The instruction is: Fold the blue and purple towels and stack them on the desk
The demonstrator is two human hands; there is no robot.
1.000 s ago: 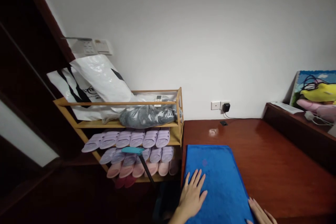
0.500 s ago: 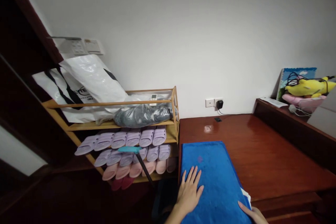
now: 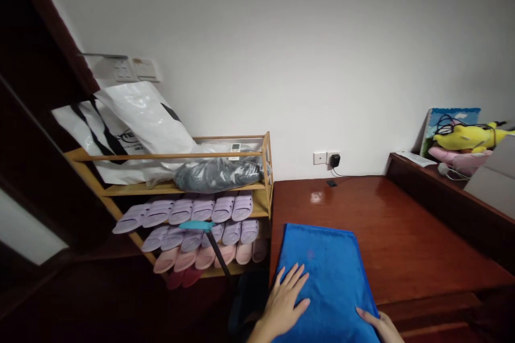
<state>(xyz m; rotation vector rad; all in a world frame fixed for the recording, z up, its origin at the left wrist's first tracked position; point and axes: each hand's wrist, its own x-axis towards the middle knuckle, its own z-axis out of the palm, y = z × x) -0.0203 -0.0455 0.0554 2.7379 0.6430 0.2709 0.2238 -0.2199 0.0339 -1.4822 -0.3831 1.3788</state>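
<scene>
A folded blue cloth [image 3: 325, 268] with a soft sheen lies on the reddish-brown wooden desk [image 3: 406, 236], its near end running out of the bottom of the view. My left hand [image 3: 284, 303] rests on top of it near the left edge, palm down with the fingers outstretched. At the cloth's right edge is my right hand [image 3: 382, 326]. Its thumb presses on the top face, while the other fingers are mostly hidden at the side or underneath. A small faint mark [image 3: 310, 253] shows near the cloth's far end.
Left of the desk stands a wooden shoe rack [image 3: 263, 171] with lilac and pink slippers, topped by white bags [image 3: 148, 118]. A blue-headed pole [image 3: 197, 226] leans before it. A raised ledge [image 3: 406, 174] at right carries a yellow plush toy [image 3: 466, 138].
The blue cloth has slid toward me and turned slightly, its far edge now lower in view. Both hands moved with it. A white layer at its right edge has gone out of sight.
</scene>
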